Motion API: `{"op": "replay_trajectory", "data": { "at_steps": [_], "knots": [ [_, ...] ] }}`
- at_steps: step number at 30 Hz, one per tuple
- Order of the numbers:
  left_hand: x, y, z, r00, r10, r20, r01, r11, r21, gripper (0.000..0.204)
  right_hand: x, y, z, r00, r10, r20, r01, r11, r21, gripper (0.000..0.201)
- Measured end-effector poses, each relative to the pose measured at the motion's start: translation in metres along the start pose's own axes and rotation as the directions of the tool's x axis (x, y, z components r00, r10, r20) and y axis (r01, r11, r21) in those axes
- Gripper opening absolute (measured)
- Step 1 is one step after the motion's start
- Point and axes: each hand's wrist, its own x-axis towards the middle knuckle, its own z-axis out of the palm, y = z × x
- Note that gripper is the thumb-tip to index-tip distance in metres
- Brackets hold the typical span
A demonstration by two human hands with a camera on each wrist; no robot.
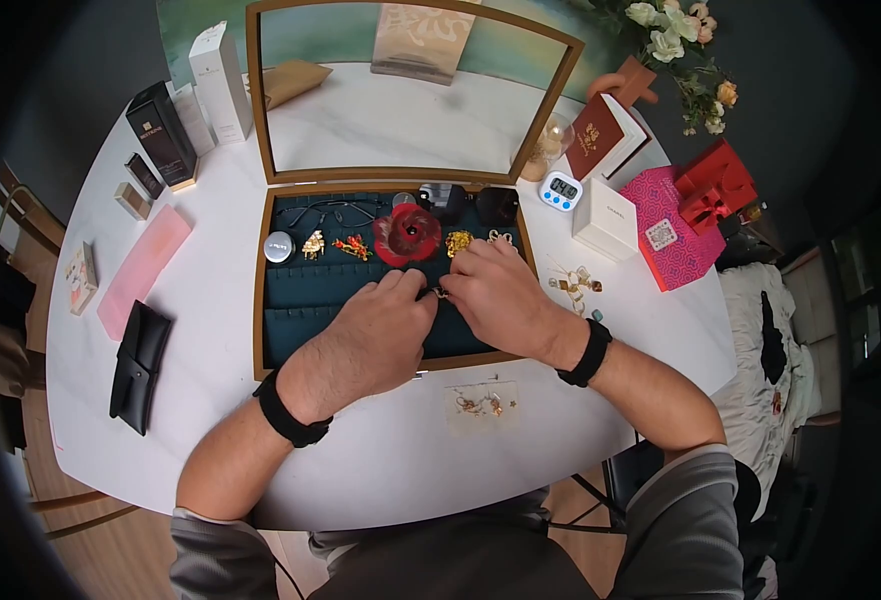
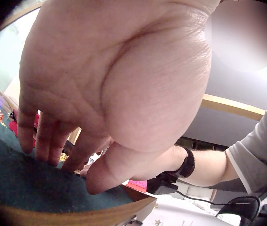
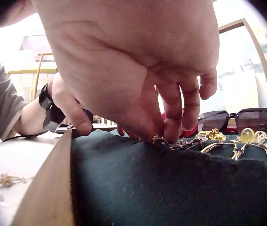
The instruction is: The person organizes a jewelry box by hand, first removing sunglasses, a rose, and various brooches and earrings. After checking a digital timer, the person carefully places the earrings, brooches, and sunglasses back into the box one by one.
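Observation:
My right hand [image 1: 495, 300] pinches a small gold ring [image 3: 160, 140] low over the dark teal lining of a wooden jewelry box [image 1: 259, 290]. Opposite it, my left hand [image 1: 380, 325] reaches in with fingertips close to the ring. Seen from the left wrist, the left fingers [image 2: 46, 141] point down onto the lining, fairly straight, with the thumb apart from them. Behind the hands sit a red flower [image 1: 406, 235], a gold chain piece [image 1: 459, 241], a red-and-gold piece [image 1: 351, 247], a gold ornament [image 1: 313, 245] and sunglasses [image 1: 497, 205]. Gold bangles [image 3: 253, 149] lie right of the right fingers.
The box's glass lid [image 1: 415, 178] stands raised. Jewelry in a clear bag [image 1: 482, 404] lies before the box; more gold jewelry [image 1: 577, 282] lies right. A timer [image 1: 560, 191] and white box [image 1: 605, 220] stand right, a black case [image 1: 140, 367] and pink pouch [image 1: 145, 268] left.

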Motion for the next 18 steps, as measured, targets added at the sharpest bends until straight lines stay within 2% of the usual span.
{"op": "replay_trajectory", "data": {
  "at_steps": [9, 14, 17, 18],
  "knots": [
    [-0.001, 0.0, -0.004, 1.0, -0.009, 0.005, 0.009, 1.0, -0.009, 0.048, -0.002, 0.0, -0.001, 1.0, 0.003, -0.027, -0.002, 0.999, 0.046, 0.021],
    [-0.003, -0.002, -0.013, 1.0, -0.014, -0.018, 0.014, 1.0, 0.008, 0.047, 0.0, 0.024, -0.04, 0.951, 0.075, -0.301, -0.086, 0.996, -0.023, 0.022],
    [-0.003, -0.003, -0.018, 0.999, -0.044, 0.023, 0.044, 0.999, 0.027, 0.044, -0.016, 0.043, -0.072, 0.926, 0.211, -0.312, -0.244, 0.967, -0.069, 0.016],
    [-0.003, -0.003, -0.019, 0.999, -0.043, 0.022, 0.042, 0.999, 0.027, 0.044, -0.025, 0.05, -0.077, 0.926, 0.211, -0.312, -0.244, 0.967, -0.071, 0.016]
  ]
}}
